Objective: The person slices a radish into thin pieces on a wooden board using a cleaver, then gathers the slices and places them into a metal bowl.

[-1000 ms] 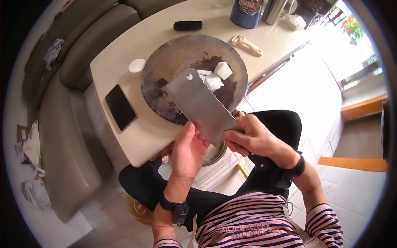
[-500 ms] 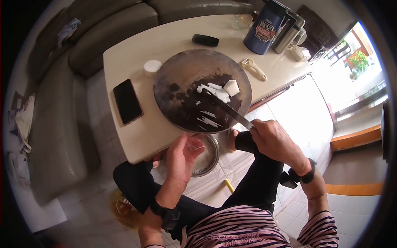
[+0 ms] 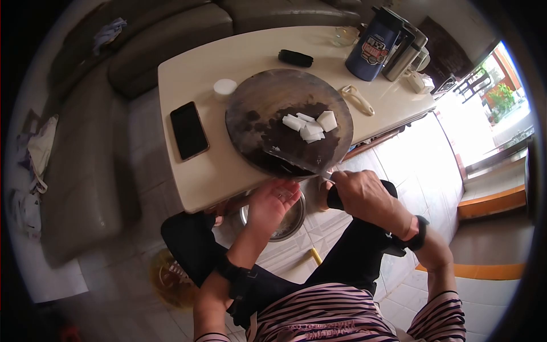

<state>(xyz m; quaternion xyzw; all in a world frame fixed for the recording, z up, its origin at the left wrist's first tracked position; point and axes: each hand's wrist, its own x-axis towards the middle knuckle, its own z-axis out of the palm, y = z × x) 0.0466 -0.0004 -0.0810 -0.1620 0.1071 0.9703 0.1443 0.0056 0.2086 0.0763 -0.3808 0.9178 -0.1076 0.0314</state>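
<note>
My right hand is closed round the handle of a kitchen knife. The blade lies low across the near edge of a round, dark, damp chopping board. A few white bits cling by the blade. Beyond it, several cut white pieces sit in a loose group, with a thicker white chunk at their right. My left hand is cupped palm up, fingers apart, just below the board's near edge. Under it, on the floor, stands a metal bowl, partly hidden by the hand.
On the table lie a phone, a white round item, a dark cylindrical item and a cream peeler. A blue jug and a steel container stand at the back right. Sofas line the far side.
The knife has moved from the white pieces to the board's near edge. The thin strips there no longer show. My left hand has turned palm up and moved right, under the edge.
</note>
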